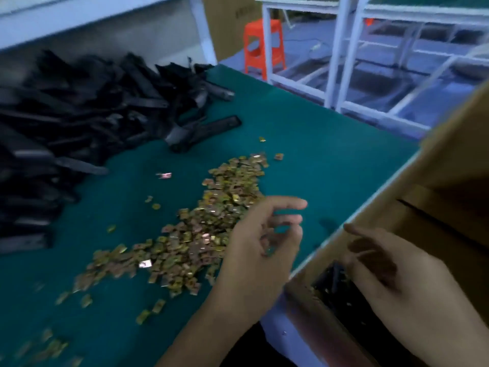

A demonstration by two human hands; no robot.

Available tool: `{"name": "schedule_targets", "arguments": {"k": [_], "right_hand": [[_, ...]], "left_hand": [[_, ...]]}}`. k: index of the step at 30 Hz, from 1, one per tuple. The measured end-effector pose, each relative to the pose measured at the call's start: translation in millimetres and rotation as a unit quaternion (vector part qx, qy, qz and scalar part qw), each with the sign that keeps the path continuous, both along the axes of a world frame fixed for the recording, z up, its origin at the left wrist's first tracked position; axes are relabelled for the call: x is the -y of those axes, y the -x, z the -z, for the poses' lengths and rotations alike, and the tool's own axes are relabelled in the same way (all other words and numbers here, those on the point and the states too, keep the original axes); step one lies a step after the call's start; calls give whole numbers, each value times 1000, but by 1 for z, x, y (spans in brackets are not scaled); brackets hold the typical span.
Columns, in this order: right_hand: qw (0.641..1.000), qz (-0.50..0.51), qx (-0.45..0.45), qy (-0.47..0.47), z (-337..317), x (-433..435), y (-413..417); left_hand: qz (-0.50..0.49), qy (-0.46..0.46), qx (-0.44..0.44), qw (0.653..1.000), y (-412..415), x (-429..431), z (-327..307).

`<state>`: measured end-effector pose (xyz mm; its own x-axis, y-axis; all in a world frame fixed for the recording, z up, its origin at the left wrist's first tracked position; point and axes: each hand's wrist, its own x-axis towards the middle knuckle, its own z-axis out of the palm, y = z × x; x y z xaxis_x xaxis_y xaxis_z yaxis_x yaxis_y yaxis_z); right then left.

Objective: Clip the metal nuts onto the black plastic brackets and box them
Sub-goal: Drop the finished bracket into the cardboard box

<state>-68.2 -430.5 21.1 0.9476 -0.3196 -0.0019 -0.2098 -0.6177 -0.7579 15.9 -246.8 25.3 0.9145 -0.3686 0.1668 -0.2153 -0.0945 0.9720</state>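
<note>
1. Your left grip hovers over the right edge of the metal nuts, which lie spread across the green table from the centre to the lower left. Its fingers are loosely curled, and blur hides whether they hold a nut.
2. Your right grip, at lower right, is released: relaxed fingers over the open cardboard box, holding nothing. A black part lies inside, probably a finished bracket.
3. The black plastic brackets are heaped at upper left, well apart from both grips. Reaching there crosses the nuts, so your forearm could sweep some off the table's near edge.
4. A nut only half seated could likely spring loose when dropped into the box and hide among the finished parts.
5. Picking blindly from so dense a pile risks lifting two nuts at once.
</note>
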Motion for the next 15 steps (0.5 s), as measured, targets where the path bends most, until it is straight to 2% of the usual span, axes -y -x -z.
{"name": "schedule_targets", "arguments": {"k": [3, 5, 6, 8, 10, 12, 13, 15], "right_hand": [[992, -118, 38, 32, -9, -57, -40], [974, -216, 19, 59, -15, -98, -66], [962, -261, 10, 77, -16, -120, -78], [929, -348, -20, 126, -17, -163, -102], [887, -426, -39, 173, -19, -206, -122], [850, -485, -61, 197, -19, -248, -137], [830, -513, -74, 206, -19, -268, -143], [792, -559, -99, 225, -17, -304, -155]], "left_hand": [[-116, -42, 50, 991, -12, -69, -7], [-238, -99, 92, 962, -18, -126, -7], [-316, -118, 110, 935, -21, -157, -6], [-474, -166, 118, 857, -23, -223, -2], [-612, -227, 63, 755, -20, -289, 4], [-698, -295, -32, 652, -13, -344, 8], [-708, -329, -72, 621, -10, -366, 9], [-685, -376, -149, 607, -7, -403, 10]]}}
